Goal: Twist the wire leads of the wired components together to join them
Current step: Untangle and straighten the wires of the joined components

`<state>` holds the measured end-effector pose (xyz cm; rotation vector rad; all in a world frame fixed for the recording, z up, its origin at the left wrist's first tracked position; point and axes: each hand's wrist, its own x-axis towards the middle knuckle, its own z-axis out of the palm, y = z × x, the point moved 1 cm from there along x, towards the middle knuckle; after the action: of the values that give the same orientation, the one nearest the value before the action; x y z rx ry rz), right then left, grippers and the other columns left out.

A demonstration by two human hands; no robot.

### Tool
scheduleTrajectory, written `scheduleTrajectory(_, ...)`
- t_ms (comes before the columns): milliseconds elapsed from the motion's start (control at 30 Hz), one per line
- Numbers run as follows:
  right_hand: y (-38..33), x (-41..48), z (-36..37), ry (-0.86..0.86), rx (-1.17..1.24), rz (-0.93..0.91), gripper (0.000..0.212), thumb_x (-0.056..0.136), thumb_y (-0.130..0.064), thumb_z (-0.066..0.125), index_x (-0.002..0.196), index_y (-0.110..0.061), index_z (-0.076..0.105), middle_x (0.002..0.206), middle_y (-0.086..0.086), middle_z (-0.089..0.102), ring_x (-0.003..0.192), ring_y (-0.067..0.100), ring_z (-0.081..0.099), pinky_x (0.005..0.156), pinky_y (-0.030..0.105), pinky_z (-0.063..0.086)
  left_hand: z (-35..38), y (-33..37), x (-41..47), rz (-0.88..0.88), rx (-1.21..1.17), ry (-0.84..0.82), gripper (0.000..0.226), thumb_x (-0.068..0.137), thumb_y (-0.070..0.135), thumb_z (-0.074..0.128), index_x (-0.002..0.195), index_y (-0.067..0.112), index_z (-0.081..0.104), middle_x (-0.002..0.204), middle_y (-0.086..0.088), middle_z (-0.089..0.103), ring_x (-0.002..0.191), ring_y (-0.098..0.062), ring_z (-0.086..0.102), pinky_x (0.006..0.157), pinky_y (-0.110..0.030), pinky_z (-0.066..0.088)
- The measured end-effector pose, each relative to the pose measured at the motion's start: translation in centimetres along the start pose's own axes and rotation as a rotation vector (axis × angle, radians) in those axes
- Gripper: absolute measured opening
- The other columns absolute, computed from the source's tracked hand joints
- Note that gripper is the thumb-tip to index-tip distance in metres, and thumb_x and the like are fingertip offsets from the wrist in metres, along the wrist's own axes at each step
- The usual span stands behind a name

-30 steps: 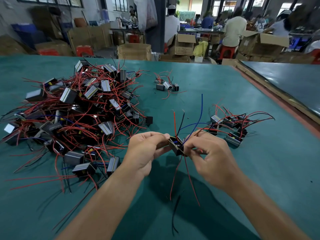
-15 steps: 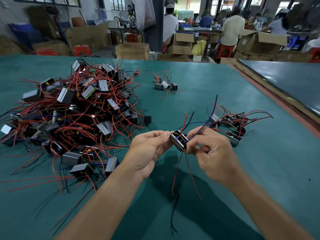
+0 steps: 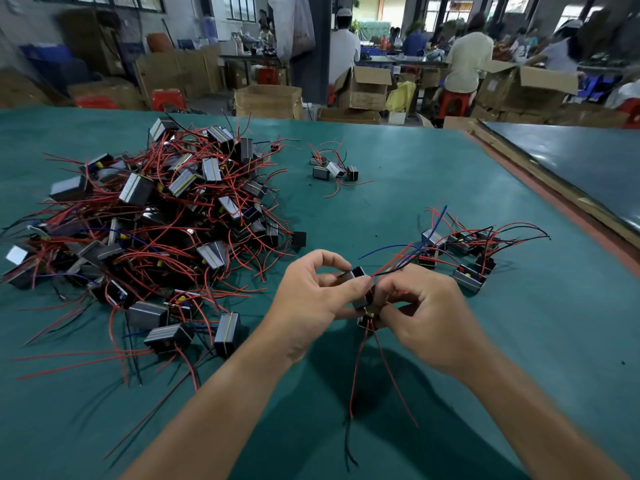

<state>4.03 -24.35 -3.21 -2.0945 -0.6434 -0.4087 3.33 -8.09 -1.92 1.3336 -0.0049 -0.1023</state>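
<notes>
Wired component (image 3: 363, 301) between pile (image 3: 156, 220) and cluster (image 3: 460, 252)

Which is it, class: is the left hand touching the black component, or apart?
Touching. Head view: the left hand pinches the black component.

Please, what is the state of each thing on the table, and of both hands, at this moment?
left hand: grips the component.
right hand: grips the component too, fingers curled.
component: held above the table, leads sticking out up and down.
large pile: tangled, lying on the table.
right cluster: lying near the right hand.
far cluster: lying apart, untouched.
</notes>
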Motion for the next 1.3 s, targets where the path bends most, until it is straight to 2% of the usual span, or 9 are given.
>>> scheduleTrajectory(233, 0.1, -0.1, 0.0, 0.013, 0.074, 0.046, 0.008, 0.077, -0.017, 0.065, 0.072, -0.021, 0.059, 0.071, -0.006, 0.060, 0.068, 0.014, 0.060, 0.061, 0.028, 0.051, -0.2, -0.2, 0.1, -0.013, -0.035, 0.008, 0.020, 0.087, -0.001, 0.067, 0.102, -0.002, 0.054, 0.068, -0.008, 0.070, 0.055, -0.014, 0.067, 0.049, -0.025, 0.055)
scheduleTrajectory(433, 0.5, 0.2, -0.2, 0.099, 0.043, 0.033, 0.008, 0.078, -0.022, 0.070, 0.074, -0.028, 0.068, 0.073, -0.009, 0.063, 0.066, 0.014, 0.059, 0.060, 0.017, 0.043, -0.6, -0.4, 0.5, -0.019, -0.024, 0.024, 0.019, 0.086, 0.001, 0.069, 0.100, 0.001, 0.055, 0.075, -0.012, 0.071, 0.059, -0.017, 0.069, 0.051, -0.027, 0.056)
scheduleTrajectory(567, 0.6, 0.2, 0.0, 0.085, 0.057, -0.015, 0.004, 0.077, -0.021, 0.076, 0.079, -0.025, 0.077, 0.071, -0.004, 0.064, 0.064, 0.017, 0.059, 0.059, 0.029, 0.047, -1.0, -0.5, 0.7, -0.037, -0.032, 0.024, 0.021, 0.084, 0.008, 0.072, 0.099, 0.004, 0.058, 0.077, -0.009, 0.074, 0.061, -0.013, 0.069, 0.057, -0.028, 0.059)
scheduleTrajectory(667, 0.5, -0.1, 0.4, 0.088, 0.031, -0.023, 0.003, 0.078, -0.021, 0.075, 0.079, -0.023, 0.076, 0.072, -0.006, 0.066, 0.065, 0.015, 0.062, 0.061, 0.033, 0.049, -1.2, -0.7, 0.8, -0.035, 0.147, 0.040, 0.019, 0.083, 0.017, 0.075, 0.097, 0.009, 0.065, 0.075, -0.001, 0.074, 0.062, -0.008, 0.066, 0.051, -0.021, 0.052)
scheduleTrajectory(833, 0.6, -0.1, 0.3, 0.085, 0.047, 0.025, 0.010, 0.083, -0.014, 0.072, 0.079, -0.023, 0.073, 0.073, -0.012, 0.068, 0.065, 0.007, 0.061, 0.062, 0.019, 0.047, -1.6, -0.5, 0.7, -0.046, 0.200, -0.035, 0.020, 0.080, 0.009, 0.077, 0.097, 0.012, 0.067, 0.076, -0.006, 0.069, 0.053, -0.011, 0.060, 0.046, -0.021, 0.048)
scheduleTrajectory(1033, 0.8, 0.0, 0.3, 0.087, 0.057, 0.045, 0.011, 0.082, -0.017, 0.072, 0.076, -0.026, 0.073, 0.068, -0.008, 0.063, 0.062, 0.011, 0.057, 0.059, 0.018, 0.043, -1.1, -0.9, 0.6, 0.109, 0.343, -0.146, 0.026, 0.068, 0.002, 0.084, 0.090, 0.005, 0.069, 0.073, -0.008, 0.071, 0.056, -0.017, 0.060, 0.055, -0.024, 0.053)
scheduleTrajectory(1133, 0.8, 0.1, 0.2, 0.092, 0.078, 0.049, 0.009, 0.080, -0.021, 0.072, 0.075, -0.028, 0.073, 0.067, -0.007, 0.062, 0.061, 0.012, 0.056, 0.057, 0.022, 0.044, -1.1, -0.9, 0.6, 0.124, 0.309, -0.158, 0.030, 0.066, 0.010, 0.085, 0.090, 0.001, 0.070, 0.071, -0.011, 0.071, 0.057, -0.017, 0.060, 0.059, -0.027, 0.054)
scheduleTrajectory(1200, 0.9, 0.1, 0.1, 0.100, 0.084, 0.055, 0.012, 0.080, -0.018, 0.074, 0.074, -0.028, 0.073, 0.068, -0.006, 0.062, 0.061, 0.013, 0.056, 0.057, 0.026, 0.045, -1.1, -0.8, 0.6, 0.101, 0.263, -0.177, 0.030, 0.071, 0.016, 0.081, 0.093, -0.001, 0.070, 0.072, -0.011, 0.072, 0.055, -0.015, 0.061, 0.059, -0.027, 0.056)
scheduleTrajectory(1300, 0.8, 0.4, -0.2, 0.122, 0.115, 0.071, 0.013, 0.079, -0.017, 0.075, 0.072, -0.028, 0.073, 0.067, -0.007, 0.063, 0.062, 0.012, 0.057, 0.058, 0.026, 0.046, -1.1, -0.5, 0.5, 0.065, 0.220, -0.219, 0.020, 0.081, 0.003, 0.075, 0.100, 0.001, 0.071, 0.086, -0.019, 0.074, 0.068, -0.020, 0.068, 0.069, -0.034, 0.060)
